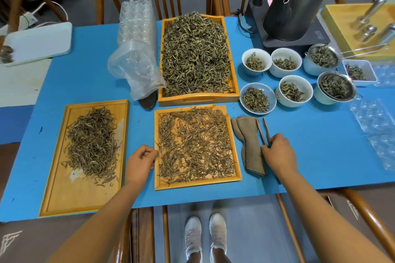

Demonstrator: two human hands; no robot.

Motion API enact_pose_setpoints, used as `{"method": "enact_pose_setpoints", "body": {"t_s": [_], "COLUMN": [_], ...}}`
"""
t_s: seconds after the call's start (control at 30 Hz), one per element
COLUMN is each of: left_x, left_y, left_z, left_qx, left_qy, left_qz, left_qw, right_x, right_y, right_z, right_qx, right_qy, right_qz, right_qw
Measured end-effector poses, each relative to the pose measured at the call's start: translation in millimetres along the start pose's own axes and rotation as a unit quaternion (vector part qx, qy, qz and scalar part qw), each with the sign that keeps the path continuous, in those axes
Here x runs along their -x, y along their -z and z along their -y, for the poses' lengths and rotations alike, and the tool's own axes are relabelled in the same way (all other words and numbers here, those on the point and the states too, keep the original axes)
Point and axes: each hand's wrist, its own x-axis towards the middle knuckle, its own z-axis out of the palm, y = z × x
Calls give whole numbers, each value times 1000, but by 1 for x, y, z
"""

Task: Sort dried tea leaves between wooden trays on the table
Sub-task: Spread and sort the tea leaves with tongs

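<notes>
- The left hand (140, 161) rests on the blue tabletop (89, 83) with its fingers curled in; its grip holds nothing, and its knuckles sit just at the left rim of the middle tray (197, 183).
- The right hand (277, 150) has its grip closed around the near end of wooden tongs (263, 129), whose two arms point away from the person beside a folded grey cloth (249, 141).
- The middle tray carries a thin, spread layer of tea leaves (194, 145) and lies between the two hands: the left hand is against its left edge, and the right hand is off to its right, past the cloth.
- The left tray (53, 198) holds a heaped pile of leaves (92, 143), well to the left of the left hand.
- The far tray (198, 99), behind the middle tray, is piled full of leaves.
- To the right stand several small bowls (255, 64) with leaves, and behind them a dark kettle (292, 6).
</notes>
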Motion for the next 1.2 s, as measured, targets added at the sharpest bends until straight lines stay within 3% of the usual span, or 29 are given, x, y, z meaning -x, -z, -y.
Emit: {"method": "enact_pose_setpoints", "body": {"t_s": [0.37,0.53,0.77,1.0,1.2], "left_x": [0,-4,-6,-6,0], "left_y": [1,2,-2,-7,-11], "left_z": [-1,-5,-7,-8,-11], "left_qx": [9,18,27,28,34], "left_qy": [24,47,57,65,72], "left_qz": [13,21,-10,-35,-44], "left_qw": [1000,998,998,997,996], "right_x": [0,0,13,18,20], "right_y": [3,13,2,-20,-30], "right_z": [3,29,72,76,77], "right_qx": [-6,-24,-57,7,-18], "right_qy": [5,77,149,115,79], "right_qz": [-4,-51,33,58,67], "right_qw": [1000,995,987,992,994]}}
